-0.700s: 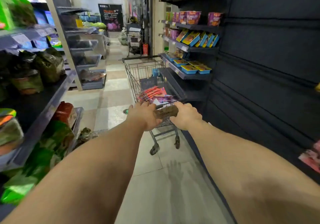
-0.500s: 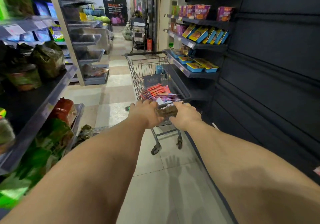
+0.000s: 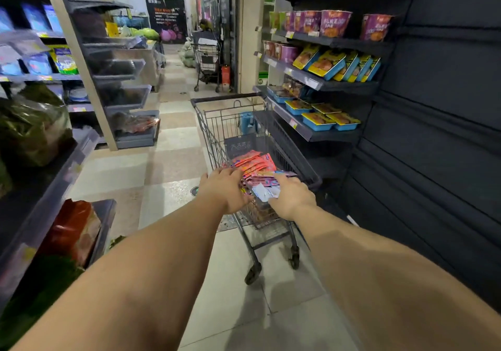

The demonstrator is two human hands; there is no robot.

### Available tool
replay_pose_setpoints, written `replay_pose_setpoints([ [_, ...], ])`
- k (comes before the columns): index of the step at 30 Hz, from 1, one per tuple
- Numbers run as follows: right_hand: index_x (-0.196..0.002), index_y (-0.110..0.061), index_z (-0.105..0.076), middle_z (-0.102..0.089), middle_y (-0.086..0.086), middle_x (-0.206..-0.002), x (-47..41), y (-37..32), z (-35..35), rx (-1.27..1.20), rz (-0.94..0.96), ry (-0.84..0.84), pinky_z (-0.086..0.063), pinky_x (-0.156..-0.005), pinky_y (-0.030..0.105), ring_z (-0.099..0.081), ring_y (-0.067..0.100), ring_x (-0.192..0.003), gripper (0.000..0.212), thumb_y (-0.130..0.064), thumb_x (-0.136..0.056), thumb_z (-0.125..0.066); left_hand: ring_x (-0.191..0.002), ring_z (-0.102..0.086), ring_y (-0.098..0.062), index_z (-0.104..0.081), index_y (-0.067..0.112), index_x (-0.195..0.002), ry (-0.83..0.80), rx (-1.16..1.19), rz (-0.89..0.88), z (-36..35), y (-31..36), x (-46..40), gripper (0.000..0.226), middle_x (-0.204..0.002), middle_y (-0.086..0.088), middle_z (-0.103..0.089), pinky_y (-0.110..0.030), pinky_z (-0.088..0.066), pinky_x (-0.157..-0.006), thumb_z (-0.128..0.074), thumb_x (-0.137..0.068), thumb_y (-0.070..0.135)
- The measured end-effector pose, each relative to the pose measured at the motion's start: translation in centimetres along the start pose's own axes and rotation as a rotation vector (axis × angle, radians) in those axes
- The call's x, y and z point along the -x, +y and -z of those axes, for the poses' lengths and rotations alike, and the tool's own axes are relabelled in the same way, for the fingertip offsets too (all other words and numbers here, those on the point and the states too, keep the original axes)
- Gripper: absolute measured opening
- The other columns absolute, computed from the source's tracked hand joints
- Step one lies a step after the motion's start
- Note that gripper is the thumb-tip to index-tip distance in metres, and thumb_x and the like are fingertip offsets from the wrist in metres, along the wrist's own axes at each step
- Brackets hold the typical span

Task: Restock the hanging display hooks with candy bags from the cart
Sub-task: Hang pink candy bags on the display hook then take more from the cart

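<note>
At frame centre, the left hand (image 3: 226, 188) and right hand (image 3: 291, 197), fingers spread, reach over the pink-and-red foil candy bags (image 3: 256, 164) in the grey wire cart (image 3: 217, 128). The pick-up step seems underway; next, fingers must close round one bag.

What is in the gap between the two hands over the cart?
In the head view, candy bags in the cart fill the gap between the left hand and the right hand: white-and-blue ones nearest, pink and red behind.
</note>
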State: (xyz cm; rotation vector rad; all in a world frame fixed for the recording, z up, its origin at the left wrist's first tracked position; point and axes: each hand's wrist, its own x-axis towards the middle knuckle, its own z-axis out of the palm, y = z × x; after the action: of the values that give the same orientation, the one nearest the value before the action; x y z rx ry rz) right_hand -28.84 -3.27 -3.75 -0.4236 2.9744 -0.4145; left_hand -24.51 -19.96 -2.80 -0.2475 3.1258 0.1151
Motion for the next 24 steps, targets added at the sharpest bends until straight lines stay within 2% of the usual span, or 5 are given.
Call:
replay_pose_setpoints([
  [11,-0.154,-0.034,-0.02,-0.04,0.009,-0.15,-18.1,-0.3,-5.4,-0.004,-0.078,-0.107,-0.04,-0.107,0.042,-0.041,0.031,-0.136,0.073,-0.042,-0.092,-0.058,-0.145,-0.029,-0.029,-0.026,0.028,-0.155,-0.066,0.049,0.011,-5.2,-6.7,-16.8,0.074,-0.16,-0.002,-0.033,-0.048,-0.025,-0.119,-0.047,-0.092,0.061],
  [14,-0.151,-0.036,-0.027,-0.047,0.005,-0.144,-24.5,0.4,-7.1,-0.019,-0.093,-0.11,-0.041,-0.098,0.035,-0.047,0.029,-0.13,0.064,-0.033,-0.093,-0.055,-0.145,-0.03,-0.028,-0.027,0.028,-0.154,-0.09,0.048,0.029,-7.0,-8.1,-22.8,0.076,-0.159,-0.001,-0.034,-0.045,-0.025,-0.118,-0.048,-0.09,0.063],
  [15,-0.149,-0.034,-0.03,-0.05,0.007,-0.141,-26.7,0.6,-7.6,-0.021,-0.091,-0.118,-0.042,-0.093,0.034,-0.05,0.03,-0.126,0.059,-0.031,-0.094,-0.053,-0.145,-0.031,-0.028,-0.027,0.028,-0.154,-0.098,0.053,0.036,-7.6,-8.5,-24.9,0.076,-0.158,-0.001,-0.035,-0.045,-0.025,-0.118,-0.048,-0.09,0.063],
  [18,-0.147,-0.03,-0.033,-0.051,0.012,-0.139,-33.5,1.1,-8.1,-0.02,-0.074,-0.158,-0.047,-0.091,0.038,-0.053,0.034,-0.121,0.053,-0.032,-0.097,-0.049,-0.144,-0.032,-0.028,-0.026,0.027,-0.155,-0.129,0.06,0.062,-8.7,-9.5,-31.1,0.078,-0.159,-0.002,-0.034,-0.044,-0.026,-0.118,-0.048,-0.09,0.064],
  [24,-0.155,-0.031,-0.021,-0.043,0.012,-0.146,-44.7,2.6,-8.4,-0.069,-0.129,-0.212,-0.047,-0.094,0.04,-0.051,0.033,-0.125,0.068,-0.03,-0.096,-0.057,-0.146,-0.03,-0.027,-0.027,0.027,-0.154,-0.189,0.083,0.06,-11.0,-10.6,-41.9,0.076,-0.159,-0.004,-0.034,-0.042,-0.026,-0.118,-0.047,-0.091,0.064],
])
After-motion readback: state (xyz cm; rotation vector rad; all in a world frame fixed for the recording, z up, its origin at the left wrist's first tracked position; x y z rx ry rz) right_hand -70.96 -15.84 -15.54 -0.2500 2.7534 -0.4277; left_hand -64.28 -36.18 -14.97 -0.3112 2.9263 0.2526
